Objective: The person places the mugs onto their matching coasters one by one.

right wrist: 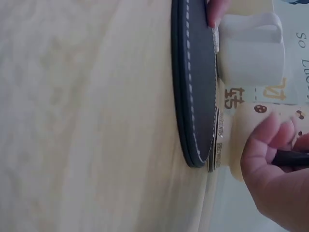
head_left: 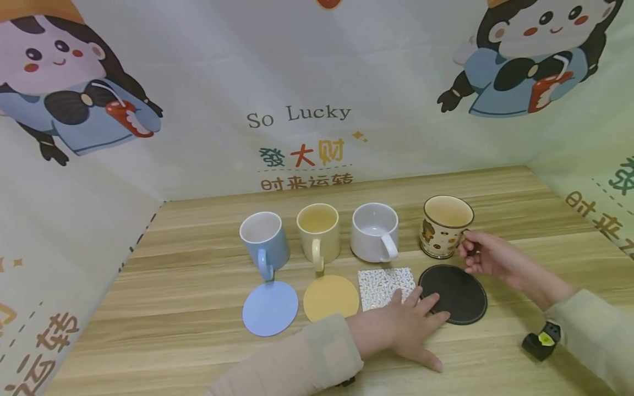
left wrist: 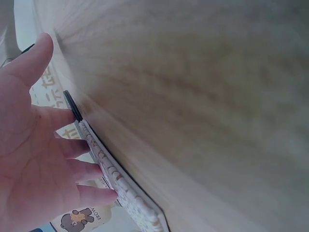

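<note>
Within the curled fingers of the right hand (head_left: 489,256) is the dark handle (right wrist: 292,159) of a patterned cream mug (head_left: 442,234), which stands upright just to that hand's left. Left of that hand, the left hand (head_left: 411,325) spreads its fingers wide, holding nothing, fingertips at the round black coaster (head_left: 460,294) and speckled square coaster (head_left: 382,285). Beyond the left hand stands a white mug (head_left: 369,242); farther left are a yellow mug (head_left: 329,242) and blue mug (head_left: 278,250), behind a yellow coaster (head_left: 331,298) and blue coaster (head_left: 270,309).
</note>
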`<state>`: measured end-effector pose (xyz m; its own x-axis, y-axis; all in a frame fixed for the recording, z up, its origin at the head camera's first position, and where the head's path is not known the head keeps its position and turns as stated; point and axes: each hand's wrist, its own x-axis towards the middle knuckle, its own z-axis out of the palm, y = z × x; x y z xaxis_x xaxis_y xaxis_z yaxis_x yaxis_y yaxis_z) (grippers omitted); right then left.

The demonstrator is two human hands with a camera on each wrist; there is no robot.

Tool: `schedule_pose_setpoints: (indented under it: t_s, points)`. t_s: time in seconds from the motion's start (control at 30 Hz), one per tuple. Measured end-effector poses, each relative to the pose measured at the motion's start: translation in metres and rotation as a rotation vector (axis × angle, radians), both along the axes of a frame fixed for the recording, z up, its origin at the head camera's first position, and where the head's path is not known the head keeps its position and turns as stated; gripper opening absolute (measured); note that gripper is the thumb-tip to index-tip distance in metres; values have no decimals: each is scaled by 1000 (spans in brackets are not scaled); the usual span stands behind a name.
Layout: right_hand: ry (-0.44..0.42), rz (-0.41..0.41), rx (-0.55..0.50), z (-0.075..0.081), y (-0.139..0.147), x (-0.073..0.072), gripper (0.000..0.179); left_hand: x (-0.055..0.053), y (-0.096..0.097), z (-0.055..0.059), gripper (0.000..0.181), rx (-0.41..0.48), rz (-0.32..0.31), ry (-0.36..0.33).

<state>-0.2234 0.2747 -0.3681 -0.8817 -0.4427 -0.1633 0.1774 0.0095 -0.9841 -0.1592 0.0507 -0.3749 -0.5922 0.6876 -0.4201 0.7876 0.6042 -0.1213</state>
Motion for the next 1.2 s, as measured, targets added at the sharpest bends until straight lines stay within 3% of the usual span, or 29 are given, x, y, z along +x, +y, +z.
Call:
schedule_pose_setpoints:
  t_s: [0.23,0.63,1.2]
  points:
    - [-1,-104,93,1,-10,0,36,-1,0,1,84,10,1,-19]
    - [48,-297,9,-4,-24,10,37,1,1,-2,85,-1,-6,-7]
    - [79,-307,-12,-3,-25,10,36,-1,1,-1,85,-5,-6,-7]
